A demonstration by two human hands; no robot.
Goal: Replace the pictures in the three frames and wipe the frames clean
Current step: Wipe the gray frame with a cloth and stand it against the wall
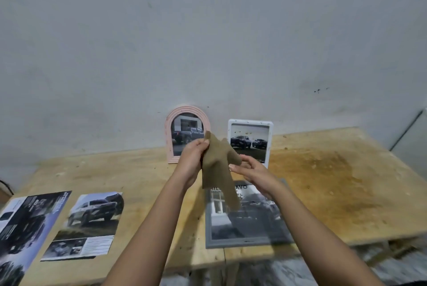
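Observation:
A brown cloth (219,165) hangs in the air between my hands, above the table. My left hand (193,158) pinches its upper edge. My right hand (250,171) holds its right corner with the fingertips. Below the cloth a grey rectangular frame (245,243) lies flat on the table with a car picture in it. A pink arched frame (169,147) and a white rectangular frame (270,138) stand against the wall, each showing a truck picture; my hands and the cloth cover parts of both.
Two loose car pictures lie on the left of the wooden table (335,181): one photo sheet (90,225) and a darker brochure page (25,228) at the left edge. The table's right half bears a brown stain. A grey wall rises behind.

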